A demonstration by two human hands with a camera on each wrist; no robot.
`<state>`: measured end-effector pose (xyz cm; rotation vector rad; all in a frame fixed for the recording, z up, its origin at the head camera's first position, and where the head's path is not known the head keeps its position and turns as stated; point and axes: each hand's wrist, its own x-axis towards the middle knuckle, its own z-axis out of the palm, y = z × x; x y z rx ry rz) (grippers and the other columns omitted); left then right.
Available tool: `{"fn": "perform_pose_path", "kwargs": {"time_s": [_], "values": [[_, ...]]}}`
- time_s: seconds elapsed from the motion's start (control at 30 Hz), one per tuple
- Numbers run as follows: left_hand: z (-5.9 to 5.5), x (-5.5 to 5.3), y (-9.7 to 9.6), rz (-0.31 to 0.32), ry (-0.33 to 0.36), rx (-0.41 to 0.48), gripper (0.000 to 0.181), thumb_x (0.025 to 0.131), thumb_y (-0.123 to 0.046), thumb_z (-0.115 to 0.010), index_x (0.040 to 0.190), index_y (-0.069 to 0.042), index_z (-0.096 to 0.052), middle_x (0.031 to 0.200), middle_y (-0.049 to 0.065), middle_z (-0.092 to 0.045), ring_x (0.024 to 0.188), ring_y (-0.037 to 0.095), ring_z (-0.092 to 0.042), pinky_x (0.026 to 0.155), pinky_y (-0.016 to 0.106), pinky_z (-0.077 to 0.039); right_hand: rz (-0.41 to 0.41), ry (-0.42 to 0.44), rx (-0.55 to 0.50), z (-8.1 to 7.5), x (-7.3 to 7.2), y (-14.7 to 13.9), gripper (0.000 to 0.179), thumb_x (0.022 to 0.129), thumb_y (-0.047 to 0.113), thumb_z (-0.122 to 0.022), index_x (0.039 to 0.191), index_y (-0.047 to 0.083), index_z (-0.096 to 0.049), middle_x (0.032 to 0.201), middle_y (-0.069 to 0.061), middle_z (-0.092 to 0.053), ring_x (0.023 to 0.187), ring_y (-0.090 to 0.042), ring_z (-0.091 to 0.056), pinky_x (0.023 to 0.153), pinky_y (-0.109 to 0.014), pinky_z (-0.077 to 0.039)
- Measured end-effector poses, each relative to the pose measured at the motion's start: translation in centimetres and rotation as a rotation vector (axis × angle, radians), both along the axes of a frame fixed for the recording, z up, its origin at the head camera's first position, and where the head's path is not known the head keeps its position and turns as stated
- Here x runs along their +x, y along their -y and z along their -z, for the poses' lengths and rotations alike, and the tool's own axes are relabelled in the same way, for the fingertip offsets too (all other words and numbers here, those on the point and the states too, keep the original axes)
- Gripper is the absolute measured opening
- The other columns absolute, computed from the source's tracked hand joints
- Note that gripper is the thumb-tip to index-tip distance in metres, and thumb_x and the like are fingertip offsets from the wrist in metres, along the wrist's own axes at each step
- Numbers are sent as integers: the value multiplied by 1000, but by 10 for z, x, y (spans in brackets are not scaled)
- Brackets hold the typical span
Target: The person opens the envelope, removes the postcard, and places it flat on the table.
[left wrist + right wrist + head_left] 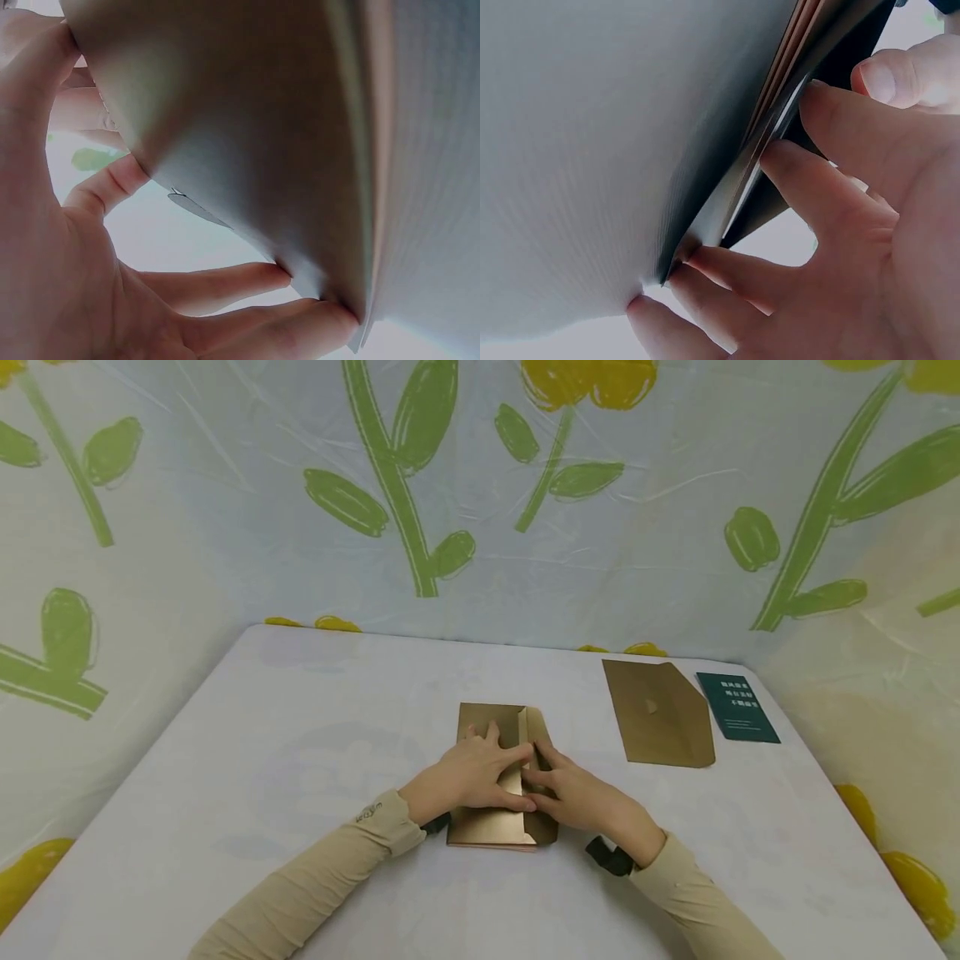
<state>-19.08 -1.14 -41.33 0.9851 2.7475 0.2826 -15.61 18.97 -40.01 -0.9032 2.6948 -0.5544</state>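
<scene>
A gold-brown envelope (487, 828) lies in front of me, its flap (542, 828) along the right side. My left hand (480, 770) rests across the envelope body with spread fingers, thumb near the flap's fold. From the left wrist, its fingertips (281, 276) press on the glossy paper (247, 142). My right hand (581, 789) touches the flap side, fingers extended toward the left thumb. In the right wrist view, the right fingertips (780, 154) sit along the layered paper edges (780, 67), with others lower, by the flap's outer corner.
A second gold-brown envelope (660, 727) lies at the back right with its pointed flap out to the right. Beside it is a dark green card (738, 706) with white print. A flower-patterned curtain (247, 527) stands behind the white table (322, 693).
</scene>
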Motion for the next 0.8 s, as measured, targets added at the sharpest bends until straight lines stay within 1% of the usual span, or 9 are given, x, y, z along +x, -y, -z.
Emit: {"fn": "perform_pose_path", "kwargs": {"time_s": [0.07,0.2,0.27,0.33,0.47,0.63,0.8], "values": [[0,0,0,0,-8,-14,62,83,-78,-54,127,-34,-48,148,37,-33,128,62,-37,100,63,-41,8,18,4,-1,0,0,41,101,18,-59,137,0,-58,154,-39,-19,139,-51,-30,106,-57,-37],[2,0,-2,24,-74,-78,69,83,-80,-50,136,-35,-47,148,36,-36,128,54,-45,110,60,-30,19,49,-5,-2,-1,-1,43,101,21,-59,138,0,-57,154,-39,-19,140,-52,-28,106,-58,-36],[2,1,-2,28,-105,-113,73,83,-82,-47,139,-36,-46,148,36,-36,127,51,-48,112,60,-28,19,62,-17,-1,-2,-2,43,101,23,-59,138,0,-57,153,-40,-18,139,-52,-29,106,-58,-36],[2,1,-3,26,-116,-129,74,82,-83,-45,139,-36,-46,148,36,-36,126,49,-50,112,60,-27,17,72,-23,0,-4,-2,44,101,24,-59,138,0,-57,153,-40,-18,139,-52,-30,106,-58,-36],[1,3,-2,16,-115,-135,72,82,-84,-46,135,-36,-47,148,36,-36,125,48,-51,112,60,-28,15,82,-27,1,-6,-3,43,102,24,-58,138,0,-57,153,-41,-17,138,-52,-32,106,-57,-37],[2,2,-2,30,-139,-123,70,81,-84,-47,131,-35,-49,146,35,-39,120,47,-56,112,60,-27,43,93,-21,0,-6,-4,41,101,23,-59,138,3,-58,152,-42,-16,136,-52,-35,105,-57,-38],[2,2,-2,31,-136,-101,72,81,-83,-48,134,-34,-48,146,36,-39,124,51,-51,111,61,-27,68,103,-13,0,-8,-4,40,101,23,-59,137,5,-59,151,-43,-17,135,-53,-36,105,-57,-38]]}}
